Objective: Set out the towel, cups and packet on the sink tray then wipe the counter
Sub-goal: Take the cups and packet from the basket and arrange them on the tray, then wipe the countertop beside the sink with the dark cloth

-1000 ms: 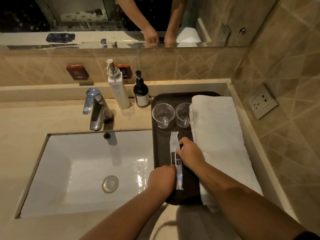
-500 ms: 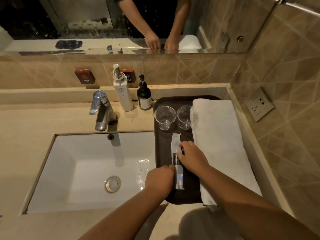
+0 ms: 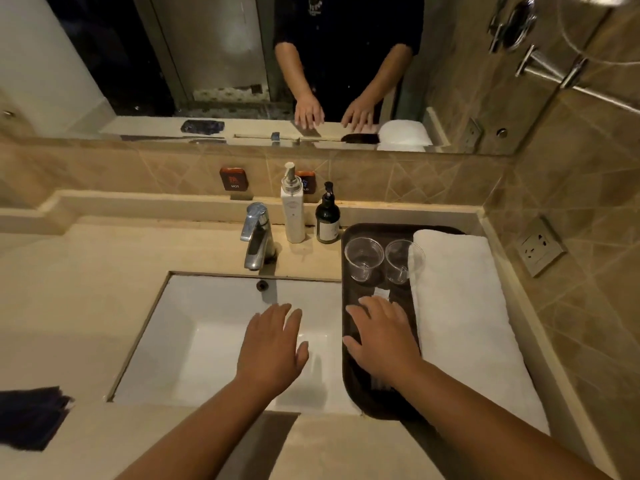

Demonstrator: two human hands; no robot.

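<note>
White packet (image 3: 381, 293) lies under the right hand's (image 3: 382, 337) spread, empty fingers (image 3: 360, 308).

Packet (image 3: 381, 293): only its far end shows, just beyond the fingertips of the right hand (image 3: 382, 337); the rest lies hidden under that hand, and its print cannot be read. Tray (image 3: 349, 386): right part covered by the towel (image 3: 460, 317); near edge partly hidden by the right forearm. Dark cloth (image 3: 31, 417), well left of the left hand (image 3: 273, 348): cut off by the picture's left edge. Bottle labels beyond the hands: too small to read.
</note>
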